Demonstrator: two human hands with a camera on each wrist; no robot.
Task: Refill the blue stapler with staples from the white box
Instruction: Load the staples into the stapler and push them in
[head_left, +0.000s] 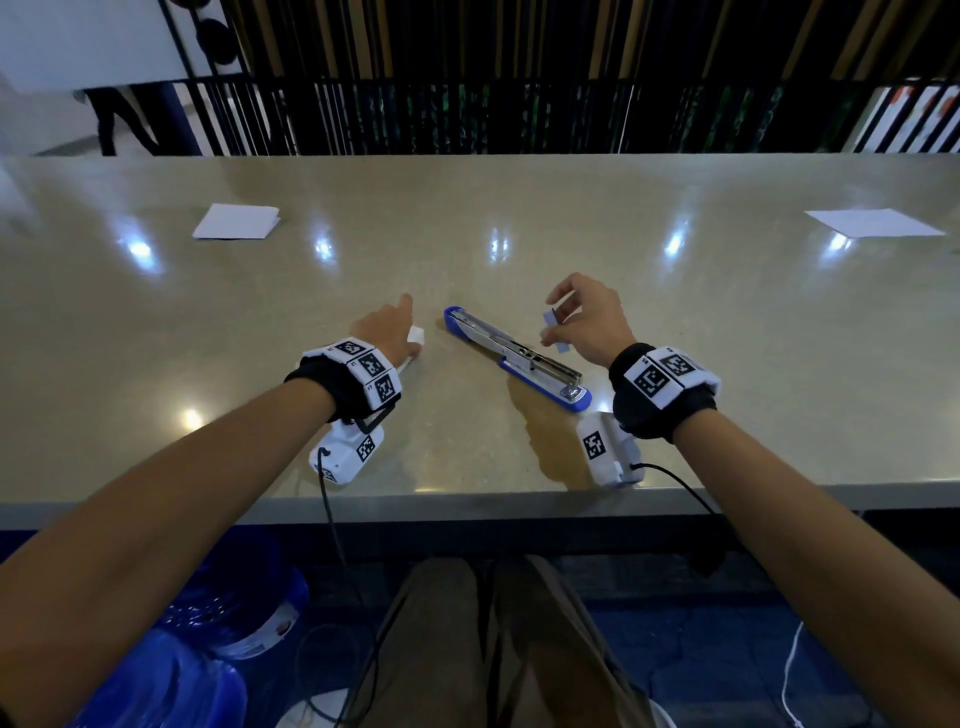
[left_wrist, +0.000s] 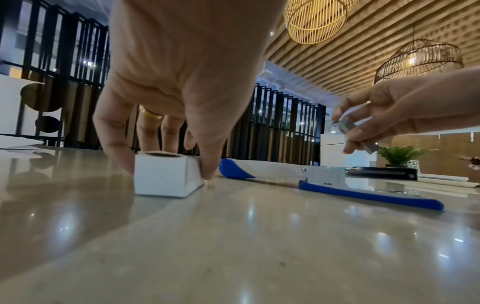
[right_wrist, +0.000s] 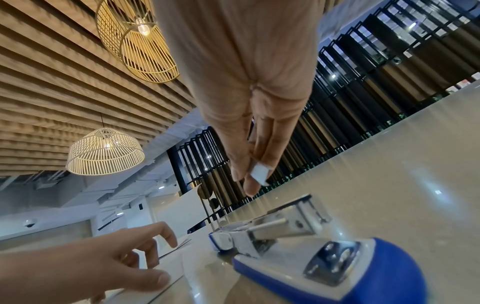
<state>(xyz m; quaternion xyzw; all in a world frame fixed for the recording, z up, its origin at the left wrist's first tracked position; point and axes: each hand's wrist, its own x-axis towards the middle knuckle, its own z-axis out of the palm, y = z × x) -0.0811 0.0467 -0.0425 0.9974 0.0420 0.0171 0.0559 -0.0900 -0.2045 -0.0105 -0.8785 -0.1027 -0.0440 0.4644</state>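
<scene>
Staples (head_left: 554, 331), a short grey strip of them, sit pinched in the right hand (head_left: 587, 317) between the thumb below and the fingertips (left_wrist: 337, 112) above, the remaining fingers curled loosely over the strip. That hand hangs in the air just above and beside the middle of the blue stapler (head_left: 517, 358), not touching it. From the right wrist view one end of the strip (right_wrist: 259, 172) pokes out past the thumb and finger.

The stapler lies on the counter (head_left: 519, 218) swung fully open, running diagonally from far left to near right. Its blue top cover (left_wrist: 235, 169) lies flat at the far end, the blue base (left_wrist: 369, 194) at the near end, and the metal magazine (right_wrist: 275, 225) faces up between them.

The white box (left_wrist: 166, 174) stands on the counter just left of the stapler's far end, apart from it. The left hand (head_left: 382, 330) reaches down over it, thumb (left_wrist: 210, 160) pressed against one side and little finger against the other, the middle fingers behind it; a gold ring (left_wrist: 152, 115) shows on one of them. The grip looks light, fingers bent only slightly round the box. A round opening shows in the box's top face.

Two white sheets of paper (head_left: 236, 222) (head_left: 872, 223) lie far back on the counter, one to each side, well apart from the hands.
</scene>
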